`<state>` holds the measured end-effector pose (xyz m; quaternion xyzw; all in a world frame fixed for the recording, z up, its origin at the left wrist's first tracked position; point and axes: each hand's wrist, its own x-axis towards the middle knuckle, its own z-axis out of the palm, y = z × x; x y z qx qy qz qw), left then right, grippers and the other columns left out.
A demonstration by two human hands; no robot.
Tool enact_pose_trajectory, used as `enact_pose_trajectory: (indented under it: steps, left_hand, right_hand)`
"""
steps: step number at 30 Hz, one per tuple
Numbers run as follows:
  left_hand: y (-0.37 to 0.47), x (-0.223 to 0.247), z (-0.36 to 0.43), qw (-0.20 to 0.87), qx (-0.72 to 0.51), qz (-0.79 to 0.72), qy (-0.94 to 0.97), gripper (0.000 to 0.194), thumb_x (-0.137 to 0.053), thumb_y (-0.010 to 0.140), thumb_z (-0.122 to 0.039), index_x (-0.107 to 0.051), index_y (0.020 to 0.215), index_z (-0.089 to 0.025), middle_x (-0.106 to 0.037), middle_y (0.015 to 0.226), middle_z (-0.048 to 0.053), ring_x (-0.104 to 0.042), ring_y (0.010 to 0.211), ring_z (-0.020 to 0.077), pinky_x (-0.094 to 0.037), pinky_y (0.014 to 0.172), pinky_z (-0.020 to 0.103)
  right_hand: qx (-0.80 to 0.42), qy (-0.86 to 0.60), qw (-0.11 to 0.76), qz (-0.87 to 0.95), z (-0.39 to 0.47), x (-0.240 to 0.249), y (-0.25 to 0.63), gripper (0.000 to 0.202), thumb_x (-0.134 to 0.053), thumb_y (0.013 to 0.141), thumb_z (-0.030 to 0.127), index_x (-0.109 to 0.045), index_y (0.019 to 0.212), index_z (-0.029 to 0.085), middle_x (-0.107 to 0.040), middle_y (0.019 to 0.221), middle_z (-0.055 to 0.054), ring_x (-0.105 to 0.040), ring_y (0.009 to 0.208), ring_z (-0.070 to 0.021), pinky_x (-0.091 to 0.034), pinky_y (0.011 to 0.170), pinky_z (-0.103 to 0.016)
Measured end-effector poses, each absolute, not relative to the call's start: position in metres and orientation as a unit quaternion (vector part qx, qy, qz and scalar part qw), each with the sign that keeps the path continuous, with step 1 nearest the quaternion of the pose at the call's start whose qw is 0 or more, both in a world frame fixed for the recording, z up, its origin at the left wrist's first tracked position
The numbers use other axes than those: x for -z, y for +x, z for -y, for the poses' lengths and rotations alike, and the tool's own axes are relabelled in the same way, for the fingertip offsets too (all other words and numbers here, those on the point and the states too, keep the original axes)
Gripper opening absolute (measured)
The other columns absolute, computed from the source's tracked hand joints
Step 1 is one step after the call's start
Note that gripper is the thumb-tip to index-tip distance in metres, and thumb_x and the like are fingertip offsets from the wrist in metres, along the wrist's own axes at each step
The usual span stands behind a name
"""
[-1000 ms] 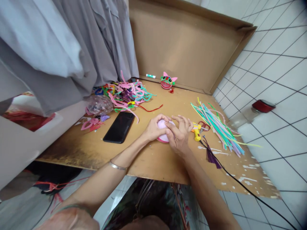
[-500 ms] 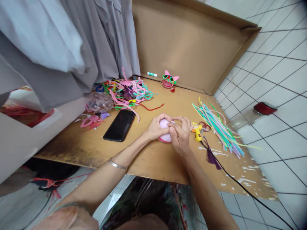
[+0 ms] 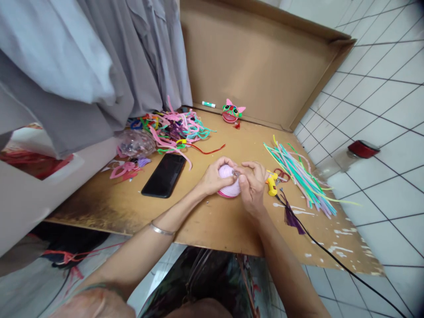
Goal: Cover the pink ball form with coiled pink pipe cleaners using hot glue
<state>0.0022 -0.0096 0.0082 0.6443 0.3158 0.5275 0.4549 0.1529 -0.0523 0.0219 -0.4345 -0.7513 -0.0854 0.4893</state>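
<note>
A round lilac piece with ringed ridges and a deep pink lower edge [image 3: 228,187] is held low over the table's middle. My left hand [image 3: 213,176] is closed around its left side, with the thumb pressed across the top. My right hand [image 3: 252,185] is at its right side, with thumb and forefinger brought together in a pinch. A small greyish spot shows by those fingertips; whether it is a held object I cannot tell. Just right of my right hand lies a yellow glue gun [image 3: 272,183] with a black cord.
Red-handled scissors [image 3: 282,175], a purple tassel [image 3: 293,217] and a bundle of pipe cleaners [image 3: 303,176] lie right. A black phone [image 3: 164,175] and tangled pipe cleaners [image 3: 179,126] lie left. A pink-eared animal head [image 3: 232,111] and a glue stick [image 3: 208,104] stand by the cardboard [image 3: 245,57].
The right fingertips have shifted slightly off the top of the lilac piece, so more of its surface and the small greyish spot show. My left hand keeps its hold.
</note>
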Motion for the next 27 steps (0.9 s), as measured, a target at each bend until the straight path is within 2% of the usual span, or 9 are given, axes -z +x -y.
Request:
enact_pose_trajectory:
  steps: [4, 9, 15, 18, 24, 27]
  left_hand:
    - [0.0012, -0.0070, 0.0082, 0.450, -0.529, -0.310, 0.649, 0.034, -0.075, 0.064, -0.031, -0.057, 0.091, -0.018, -0.067, 0.099, 0.005, -0.064, 0.095, 0.0193, -0.049, 0.091, 0.033]
    - [0.0008, -0.0060, 0.0080, 0.443, -0.526, -0.316, 0.653, 0.036, -0.076, 0.065, -0.033, -0.058, 0.092, -0.018, -0.067, 0.099, 0.005, -0.064, 0.094, 0.0193, -0.050, 0.090, 0.033]
    - [0.0012, -0.0061, 0.0093, 0.441, -0.523, -0.321, 0.655, 0.032, -0.071, 0.066, -0.027, -0.058, 0.094, -0.018, -0.068, 0.099, 0.005, -0.064, 0.092, 0.0183, -0.051, 0.086, 0.031]
    - [0.0006, -0.0058, 0.0091, 0.441, -0.517, -0.321, 0.660, 0.033, -0.071, 0.067, -0.027, -0.059, 0.096, -0.017, -0.068, 0.100, 0.005, -0.064, 0.090, 0.0181, -0.051, 0.083, 0.031]
    - [-0.0001, -0.0082, 0.0099, 0.423, -0.525, -0.317, 0.667, 0.033, -0.069, 0.065, -0.024, -0.060, 0.096, -0.017, -0.067, 0.110, 0.008, -0.063, 0.103, 0.0210, -0.048, 0.096, 0.036]
    - [0.0001, -0.0095, 0.0102, 0.425, -0.522, -0.321, 0.666, 0.034, -0.069, 0.064, -0.025, -0.060, 0.096, -0.017, -0.067, 0.112, 0.008, -0.063, 0.104, 0.0217, -0.048, 0.097, 0.037]
  right_hand:
    - [0.091, -0.435, 0.464, 0.766, 0.0531, -0.0199, 0.1463, 0.033, -0.040, 0.098, 0.035, -0.071, 0.098, 0.024, -0.063, 0.109, -0.008, -0.055, 0.107, -0.0238, -0.035, 0.095, -0.044]
    - [0.070, -0.450, 0.451, 0.768, 0.0541, -0.0205, 0.1437, 0.032, -0.040, 0.099, 0.035, -0.070, 0.098, 0.023, -0.064, 0.108, -0.008, -0.055, 0.106, -0.0231, -0.036, 0.095, -0.043]
    - [0.065, -0.487, 0.438, 0.753, 0.0525, -0.0214, 0.1487, 0.038, -0.036, 0.100, 0.032, -0.073, 0.104, 0.025, -0.062, 0.110, -0.008, -0.054, 0.109, -0.0237, -0.036, 0.095, -0.043]
    - [0.067, -0.504, 0.445, 0.737, 0.0510, -0.0208, 0.1504, 0.040, -0.034, 0.101, 0.032, -0.074, 0.101, 0.025, -0.063, 0.106, -0.008, -0.054, 0.107, -0.0236, -0.036, 0.094, -0.042]
    - [0.082, -0.543, 0.447, 0.706, 0.0472, -0.0177, 0.1525, 0.047, -0.031, 0.102, 0.035, -0.075, 0.090, 0.022, -0.064, 0.102, -0.009, -0.055, 0.102, -0.0242, -0.034, 0.089, -0.042]
    - [0.088, -0.552, 0.451, 0.696, 0.0467, -0.0166, 0.1527, 0.047, -0.032, 0.102, 0.035, -0.075, 0.089, 0.020, -0.064, 0.101, -0.010, -0.055, 0.101, -0.0250, -0.034, 0.089, -0.043]
